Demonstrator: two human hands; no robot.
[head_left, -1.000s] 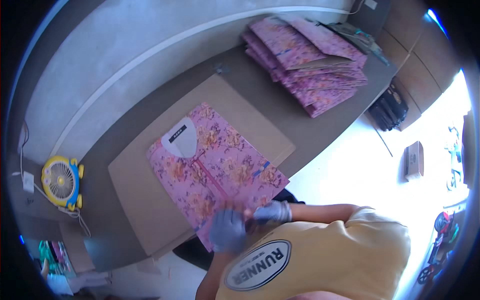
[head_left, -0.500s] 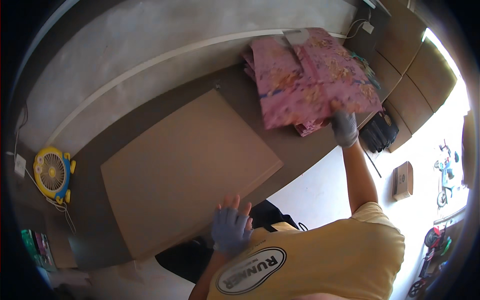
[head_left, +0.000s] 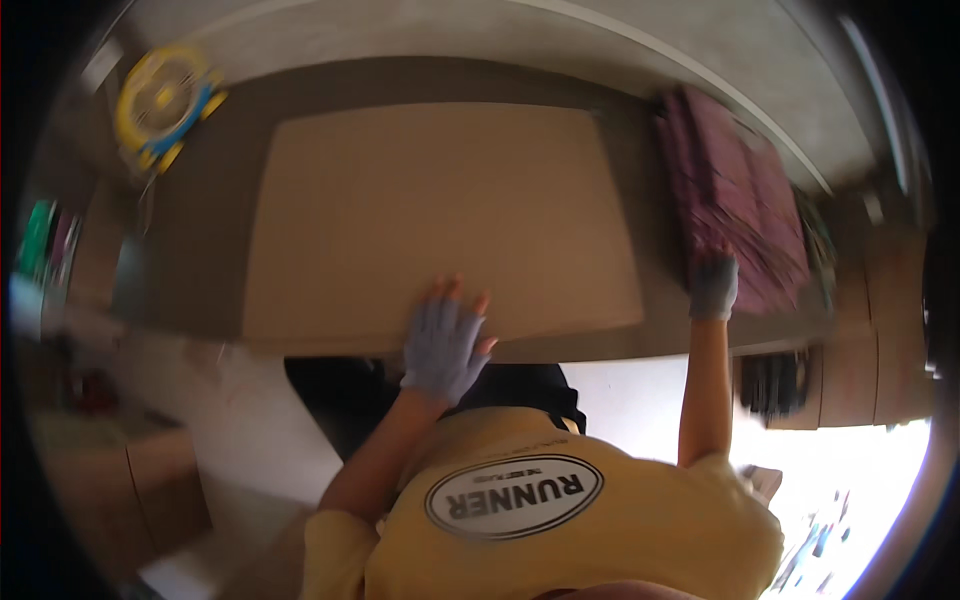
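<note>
A large brown cardboard sheet [head_left: 440, 210] lies flat on the dark table in front of me. My left hand [head_left: 442, 340], in a grey fingerless glove, rests on its near edge with the fingers spread, holding nothing. At the table's right side is a stack of pink flat folded pieces [head_left: 740, 190]; a flowery print showed on them a moment earlier. My right hand [head_left: 713, 283], gloved the same way, reaches to the near left edge of this stack. Its fingertips touch the pink layers, but blur hides whether they grip any.
A yellow and blue fan [head_left: 165, 105] stands at the table's far left. A pale wall strip runs behind the dark table [head_left: 390, 80]. Cardboard boxes [head_left: 850, 370] stand at the right, with a black bundle [head_left: 773, 385] beside them. More boxes [head_left: 150, 490] sit at lower left.
My view has turned to the right. The pink pieces, raised by my right hand before, now lie lower in the stack. My left hand has moved further onto the cardboard.
</note>
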